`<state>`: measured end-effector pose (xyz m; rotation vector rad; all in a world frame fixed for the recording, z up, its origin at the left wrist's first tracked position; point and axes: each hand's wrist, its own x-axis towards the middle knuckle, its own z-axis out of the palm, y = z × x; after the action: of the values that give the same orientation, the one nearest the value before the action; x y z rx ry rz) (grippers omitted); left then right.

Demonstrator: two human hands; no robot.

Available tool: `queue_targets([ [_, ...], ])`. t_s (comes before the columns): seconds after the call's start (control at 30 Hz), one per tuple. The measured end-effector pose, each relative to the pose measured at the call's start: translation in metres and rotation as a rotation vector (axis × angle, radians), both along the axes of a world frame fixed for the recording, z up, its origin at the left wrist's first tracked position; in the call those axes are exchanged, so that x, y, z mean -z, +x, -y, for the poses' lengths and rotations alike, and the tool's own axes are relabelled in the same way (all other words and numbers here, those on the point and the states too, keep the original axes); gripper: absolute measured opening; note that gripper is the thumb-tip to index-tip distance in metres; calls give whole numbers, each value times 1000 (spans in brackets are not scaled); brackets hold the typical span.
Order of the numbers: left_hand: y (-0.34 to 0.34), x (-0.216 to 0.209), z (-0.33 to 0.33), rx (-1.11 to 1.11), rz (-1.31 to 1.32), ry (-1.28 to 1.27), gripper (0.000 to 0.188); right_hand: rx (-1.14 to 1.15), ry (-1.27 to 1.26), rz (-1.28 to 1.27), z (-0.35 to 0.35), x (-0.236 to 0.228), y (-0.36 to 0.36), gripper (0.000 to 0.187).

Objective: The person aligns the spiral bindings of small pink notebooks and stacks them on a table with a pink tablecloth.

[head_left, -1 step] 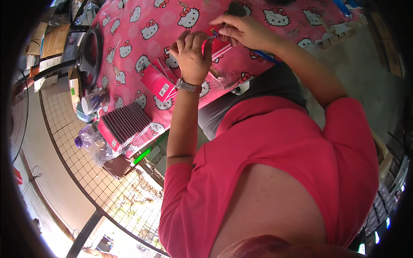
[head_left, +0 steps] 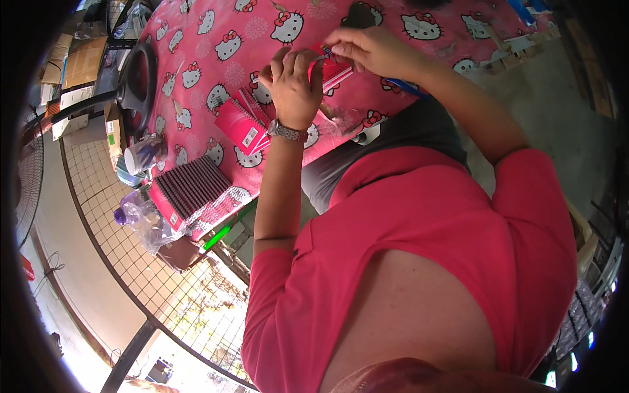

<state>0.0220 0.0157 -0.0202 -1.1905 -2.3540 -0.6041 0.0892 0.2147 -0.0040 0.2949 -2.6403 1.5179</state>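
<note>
My left hand [head_left: 293,85], with a watch at its wrist, has its fingers curled down near a red notebook [head_left: 337,77] on the table. Opposite it, my right hand [head_left: 380,54] brings thumb and fingers together over the same notebook. Between the two hands sits a small thin pale and bluish piece [head_left: 321,57], too small to name; the fingers partly hide it. Beside my left wrist lie red spiral notebooks [head_left: 242,128], overlapping each other. A larger stack of spiral notebooks [head_left: 193,190] rests at the table's left corner.
A pink table cover [head_left: 255,62] with cartoon cats spreads under everything. Along the left edge stand a white tub [head_left: 137,157], a clear plastic bag [head_left: 147,226] and a black ring-shaped frame [head_left: 137,85]. A blue object [head_left: 406,86] lies by the near edge, right of the notebook.
My right hand's fingers have dipped slightly and drawn in toward the small piece. The left hand stays in nearly the same place.
</note>
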Motion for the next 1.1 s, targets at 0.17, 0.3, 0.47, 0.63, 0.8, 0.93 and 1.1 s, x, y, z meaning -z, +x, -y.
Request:
queue_targets([
  [0.17,8,-6,-1,-2,11,-83,22,47,124,-191,6,-11,8,29],
  [0.3,9,-8,1,6,16,-134,23,70,216,48,14,-25,8,23],
  [0.47,1,-1,8,55,110,-119,21,78,46,267,-16,-1,-28,24],
  [0.63,10,-15,6,-84,-57,-226,25,24,798,-190,-59,57,-50,30],
  [0.8,-5,7,25,-102,82,-44,33,-375,-840,340,-35,15,-37,51],
  [0.93,1,1,17,-84,97,-45,36,-277,32,292,-31,-1,-44,53],
  [1.1,4,-6,14,-97,106,-59,41,-381,-479,372,-28,-8,-36,52],
])
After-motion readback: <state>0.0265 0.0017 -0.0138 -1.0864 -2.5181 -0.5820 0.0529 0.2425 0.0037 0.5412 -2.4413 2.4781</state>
